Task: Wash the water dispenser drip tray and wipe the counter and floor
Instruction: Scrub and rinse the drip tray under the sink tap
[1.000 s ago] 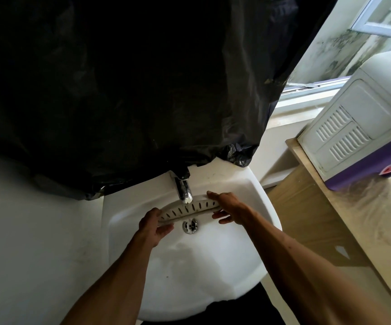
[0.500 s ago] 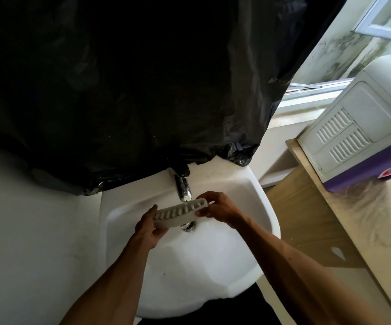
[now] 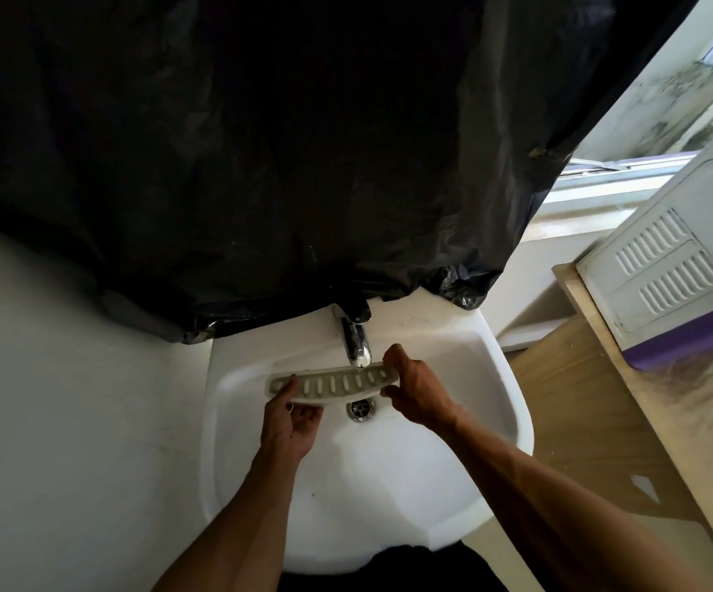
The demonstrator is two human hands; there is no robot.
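While held level over the white washbasin (image 3: 495, 403) just under the chrome tap (image 3: 357, 350), the slotted drip tray (image 3: 333, 384) is gripped at its ends by the left hand (image 3: 290, 420) and right hand (image 3: 416, 393), above the drain (image 3: 361, 408).

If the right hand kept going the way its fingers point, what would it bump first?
The right hand grips the drip tray, so that first; beyond it, probably the faucet spout, though depth is unclear.
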